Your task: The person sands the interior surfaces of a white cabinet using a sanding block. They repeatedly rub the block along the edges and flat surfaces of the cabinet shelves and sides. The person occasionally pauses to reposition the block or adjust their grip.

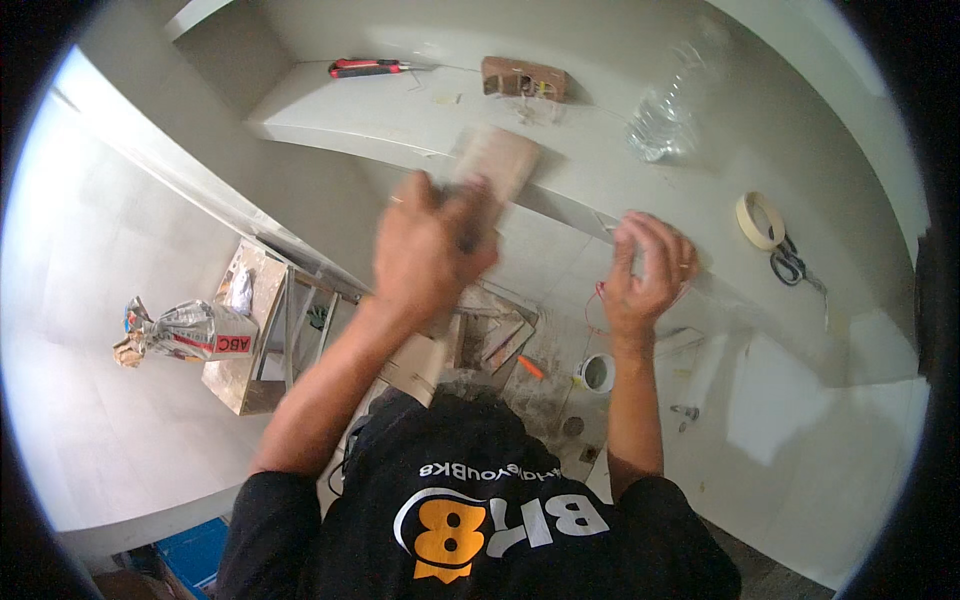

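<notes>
My left hand (pixel 435 236) grips a flat rectangular hand tool (pixel 499 161) with a pale, brownish face. Both are blurred, and a dark part, perhaps a handle, shows among the fingers. The tool is over the front edge of a grey-white ledge (pixel 585 142); whether it touches is unclear. My right hand (pixel 651 262) is at the same edge farther right, its fingers bent and thumb apart. A thin red cord or wire (pixel 591 311) loops beside its wrist. Whether that hand holds anything small is hidden.
On the ledge are a red-black utility knife (pixel 365 68), a brown box with wires (pixel 523 79), a clear plastic bottle (pixel 664 124), masking tape (pixel 759 220) and scissors (pixel 787 264). Below are a bucket (pixel 598 373), tile pieces (pixel 504 337) and a stepladder (pixel 251 330) bearing a bag (pixel 202 330).
</notes>
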A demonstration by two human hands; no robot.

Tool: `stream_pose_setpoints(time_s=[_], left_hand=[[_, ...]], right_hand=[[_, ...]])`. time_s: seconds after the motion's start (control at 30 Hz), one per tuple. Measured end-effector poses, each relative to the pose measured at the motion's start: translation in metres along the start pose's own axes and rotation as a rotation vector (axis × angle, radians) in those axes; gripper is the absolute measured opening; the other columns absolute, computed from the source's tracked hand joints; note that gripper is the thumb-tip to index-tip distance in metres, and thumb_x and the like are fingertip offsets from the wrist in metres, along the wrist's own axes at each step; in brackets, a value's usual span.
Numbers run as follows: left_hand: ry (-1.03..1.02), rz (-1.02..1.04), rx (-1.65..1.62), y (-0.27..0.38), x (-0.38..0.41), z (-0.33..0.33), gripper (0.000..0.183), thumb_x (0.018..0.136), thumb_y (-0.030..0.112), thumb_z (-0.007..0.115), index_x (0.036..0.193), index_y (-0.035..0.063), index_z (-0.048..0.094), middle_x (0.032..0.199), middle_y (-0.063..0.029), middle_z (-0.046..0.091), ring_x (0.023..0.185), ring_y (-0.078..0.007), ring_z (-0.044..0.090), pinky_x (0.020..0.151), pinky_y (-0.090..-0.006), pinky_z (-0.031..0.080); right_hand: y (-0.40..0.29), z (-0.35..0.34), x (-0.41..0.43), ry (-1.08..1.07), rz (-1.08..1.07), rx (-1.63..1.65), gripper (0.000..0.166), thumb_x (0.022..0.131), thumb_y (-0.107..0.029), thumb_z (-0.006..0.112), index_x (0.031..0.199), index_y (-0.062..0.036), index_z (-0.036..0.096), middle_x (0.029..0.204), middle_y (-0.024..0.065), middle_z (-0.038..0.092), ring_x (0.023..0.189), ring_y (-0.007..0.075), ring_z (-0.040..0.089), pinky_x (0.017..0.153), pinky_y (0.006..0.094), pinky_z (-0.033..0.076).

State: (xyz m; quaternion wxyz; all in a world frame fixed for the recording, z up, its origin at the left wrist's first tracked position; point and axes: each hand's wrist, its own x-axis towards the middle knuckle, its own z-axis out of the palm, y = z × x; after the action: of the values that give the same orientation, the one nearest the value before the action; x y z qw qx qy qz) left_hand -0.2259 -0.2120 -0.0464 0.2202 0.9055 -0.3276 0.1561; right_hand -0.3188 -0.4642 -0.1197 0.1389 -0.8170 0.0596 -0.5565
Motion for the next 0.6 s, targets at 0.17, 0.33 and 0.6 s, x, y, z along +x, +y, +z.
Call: stream_pose_setpoints(time_s=[0.17, 0.33, 0.6], left_hand=[[0.029, 0.034, -0.001, -0.001, 0.020, 0.006, 0.066, 0.078, 0.032, 0.087, 0.139, 0.0111, 0.073, 0.113, -0.0202, 0.053, 0.106, -0.0395, 0.059, 0.090, -0.0498, 0.054], [-0.030, 0.100, -0.009, 0.036, 0.020, 0.008, 0.069, 0.079, 0.036, 0.087, 0.141, 0.0111, 0.071, 0.110, -0.0189, 0.052, 0.106, -0.0397, 0.059, 0.091, -0.0505, 0.055], [-0.012, 0.116, -0.008, 0.052, 0.011, 0.017, 0.061, 0.080, 0.032, 0.086, 0.137, 0.0128, 0.074, 0.107, -0.0193, 0.054, 0.103, -0.0402, 0.060, 0.086, -0.0516, 0.055]], right_hand=[[0.020, -0.025, 0.007, -0.150, -0.060, -0.207, 0.018, 0.097, -0.027, 0.078, 0.113, -0.0195, 0.079, 0.117, -0.0050, 0.077, 0.109, 0.0225, 0.066, 0.107, 0.0438, 0.035], [0.033, -0.023, -0.006, -0.049, -0.080, -0.137, 0.019, 0.090, -0.021, 0.083, 0.108, -0.0251, 0.082, 0.117, -0.0116, 0.078, 0.106, 0.0139, 0.065, 0.104, 0.0391, 0.033], [0.032, -0.019, -0.008, 0.006, -0.059, -0.044, 0.017, 0.087, -0.018, 0.086, 0.102, -0.0253, 0.081, 0.113, -0.0126, 0.078, 0.102, 0.0132, 0.067, 0.102, 0.0381, 0.034]])
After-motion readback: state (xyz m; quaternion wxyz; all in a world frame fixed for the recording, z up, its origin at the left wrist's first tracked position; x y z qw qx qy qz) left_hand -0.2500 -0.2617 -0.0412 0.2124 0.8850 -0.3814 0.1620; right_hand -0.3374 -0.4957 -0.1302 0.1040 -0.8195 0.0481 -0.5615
